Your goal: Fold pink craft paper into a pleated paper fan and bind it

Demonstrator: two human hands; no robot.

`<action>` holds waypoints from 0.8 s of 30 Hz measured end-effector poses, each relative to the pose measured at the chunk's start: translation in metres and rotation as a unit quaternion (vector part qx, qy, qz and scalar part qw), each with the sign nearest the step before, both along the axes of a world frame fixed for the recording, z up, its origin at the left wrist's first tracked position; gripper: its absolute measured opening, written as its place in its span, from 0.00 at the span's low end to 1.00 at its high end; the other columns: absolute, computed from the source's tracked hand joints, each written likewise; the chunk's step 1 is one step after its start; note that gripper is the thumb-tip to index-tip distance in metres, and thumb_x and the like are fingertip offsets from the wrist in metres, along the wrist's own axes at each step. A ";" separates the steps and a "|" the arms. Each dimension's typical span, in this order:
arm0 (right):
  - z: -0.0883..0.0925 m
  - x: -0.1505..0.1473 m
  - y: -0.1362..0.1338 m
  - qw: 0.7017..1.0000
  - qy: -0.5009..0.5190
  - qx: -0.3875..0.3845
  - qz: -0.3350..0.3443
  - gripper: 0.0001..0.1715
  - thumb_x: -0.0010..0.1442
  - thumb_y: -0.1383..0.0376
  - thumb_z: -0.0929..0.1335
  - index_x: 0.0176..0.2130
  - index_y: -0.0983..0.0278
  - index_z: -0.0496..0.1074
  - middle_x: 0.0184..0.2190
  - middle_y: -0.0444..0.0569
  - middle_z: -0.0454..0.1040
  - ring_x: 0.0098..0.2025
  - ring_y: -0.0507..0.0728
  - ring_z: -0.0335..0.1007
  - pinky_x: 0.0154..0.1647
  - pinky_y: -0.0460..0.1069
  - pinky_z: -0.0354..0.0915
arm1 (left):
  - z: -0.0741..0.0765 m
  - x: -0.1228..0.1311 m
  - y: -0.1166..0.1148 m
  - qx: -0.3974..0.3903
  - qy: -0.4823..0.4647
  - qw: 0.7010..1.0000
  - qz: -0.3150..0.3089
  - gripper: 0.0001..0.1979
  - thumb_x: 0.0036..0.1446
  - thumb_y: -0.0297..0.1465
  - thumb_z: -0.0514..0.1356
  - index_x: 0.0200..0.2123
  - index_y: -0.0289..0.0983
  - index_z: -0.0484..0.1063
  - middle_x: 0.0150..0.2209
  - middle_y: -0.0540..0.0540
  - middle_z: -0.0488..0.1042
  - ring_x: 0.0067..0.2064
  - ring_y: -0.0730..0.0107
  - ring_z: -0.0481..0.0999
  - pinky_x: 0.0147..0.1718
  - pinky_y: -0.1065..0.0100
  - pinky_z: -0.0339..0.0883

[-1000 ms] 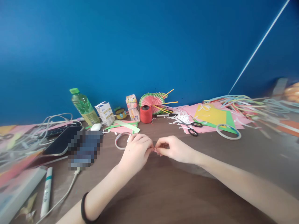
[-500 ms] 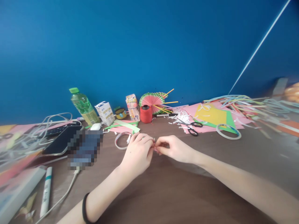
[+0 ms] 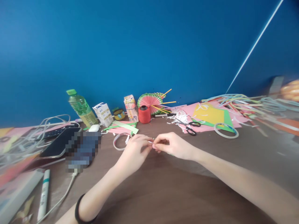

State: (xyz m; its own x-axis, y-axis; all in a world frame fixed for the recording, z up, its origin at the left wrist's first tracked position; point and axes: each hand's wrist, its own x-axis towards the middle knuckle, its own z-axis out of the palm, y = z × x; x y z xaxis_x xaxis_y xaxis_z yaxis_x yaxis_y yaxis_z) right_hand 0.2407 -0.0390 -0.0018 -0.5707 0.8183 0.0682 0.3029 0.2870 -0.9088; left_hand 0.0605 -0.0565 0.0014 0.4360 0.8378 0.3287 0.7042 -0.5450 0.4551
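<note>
My left hand (image 3: 136, 151) and my right hand (image 3: 174, 146) meet fingertip to fingertip above the brown table (image 3: 161, 189). Both are pinched closed around something tiny, with a bit of pink and white showing between them; its kind is too small to make out. Just beyond the left hand lies a roll of tape (image 3: 114, 143), partly covered by that hand. A spool of red thread (image 3: 144, 115) stands behind the hands. Black-handled scissors (image 3: 191, 130) rest to the right, beyond my right hand, beside white paper scraps (image 3: 181, 116).
Against the blue wall stand a green bottle (image 3: 81, 107), a small carton (image 3: 102, 114) and a pleated watermelon-patterned paper fan (image 3: 149, 101). Yellow paper (image 3: 211, 116), another tape roll (image 3: 226, 135) and paper strips (image 3: 243, 102) lie right. Phones (image 3: 60, 143), cables and a marker (image 3: 44, 196) occupy the left.
The view has shifted slightly, so most things sit a little further left. My left fingers have shifted a little at the pinch; the two hands stay together.
</note>
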 end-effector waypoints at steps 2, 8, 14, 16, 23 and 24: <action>0.002 -0.001 -0.002 1.000 -0.017 0.018 -0.002 0.08 0.55 0.63 0.64 0.31 0.66 0.71 0.27 0.47 0.73 0.30 0.51 0.69 0.35 0.46 0.63 | 0.000 -0.001 0.000 -0.004 0.008 1.000 -0.003 0.10 0.54 0.27 0.54 0.30 0.41 0.76 0.40 0.48 0.76 0.46 0.63 0.69 0.47 0.58 0.62; 0.003 -0.003 -0.007 0.996 -0.057 0.061 -0.007 0.07 0.54 0.67 0.64 0.30 0.65 0.71 0.27 0.45 0.74 0.30 0.51 0.68 0.33 0.45 0.62 | -0.001 -0.001 -0.002 0.001 0.030 0.999 -0.020 0.12 0.54 0.25 0.54 0.30 0.42 0.77 0.40 0.49 0.76 0.46 0.63 0.68 0.48 0.57 0.61; -0.002 -0.003 -0.007 0.994 -0.064 0.088 0.011 0.07 0.55 0.68 0.63 0.30 0.65 0.71 0.27 0.44 0.73 0.28 0.50 0.67 0.30 0.44 0.60 | -0.001 -0.002 -0.004 0.019 0.062 0.997 -0.047 0.13 0.55 0.24 0.52 0.29 0.41 0.76 0.39 0.49 0.76 0.45 0.64 0.68 0.45 0.59 0.61; -0.002 -0.004 -0.008 0.992 -0.069 0.102 0.013 0.07 0.55 0.68 0.63 0.29 0.65 0.70 0.27 0.44 0.73 0.28 0.50 0.66 0.30 0.44 0.59 | 0.000 -0.002 -0.006 0.041 0.088 0.994 -0.051 0.13 0.55 0.24 0.52 0.30 0.41 0.75 0.37 0.48 0.76 0.43 0.64 0.68 0.43 0.59 0.61; 0.001 -0.005 -0.011 0.980 -0.083 0.179 0.004 0.07 0.55 0.69 0.63 0.28 0.65 0.69 0.27 0.45 0.71 0.28 0.50 0.64 0.31 0.45 0.58 | 0.004 0.002 -0.013 0.118 0.133 0.982 -0.057 0.11 0.55 0.22 0.50 0.31 0.36 0.72 0.37 0.48 0.75 0.43 0.65 0.68 0.41 0.62 0.58; 0.000 -0.005 -0.012 0.979 -0.082 0.185 0.002 0.07 0.55 0.70 0.63 0.28 0.65 0.69 0.27 0.45 0.71 0.28 0.50 0.64 0.31 0.45 0.58 | 0.004 0.002 -0.013 0.126 0.129 0.982 -0.056 0.10 0.54 0.23 0.51 0.31 0.36 0.72 0.37 0.48 0.75 0.43 0.66 0.67 0.41 0.62 0.57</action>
State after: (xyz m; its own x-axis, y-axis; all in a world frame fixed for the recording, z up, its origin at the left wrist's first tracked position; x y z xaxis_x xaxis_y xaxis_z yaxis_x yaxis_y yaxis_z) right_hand 0.2356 -0.0507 -0.0014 -0.6022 0.7527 0.2661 0.4350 0.5888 -0.6812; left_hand 0.0626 -0.0698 0.0051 0.6163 0.6867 0.3856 0.7081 -0.6975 0.1104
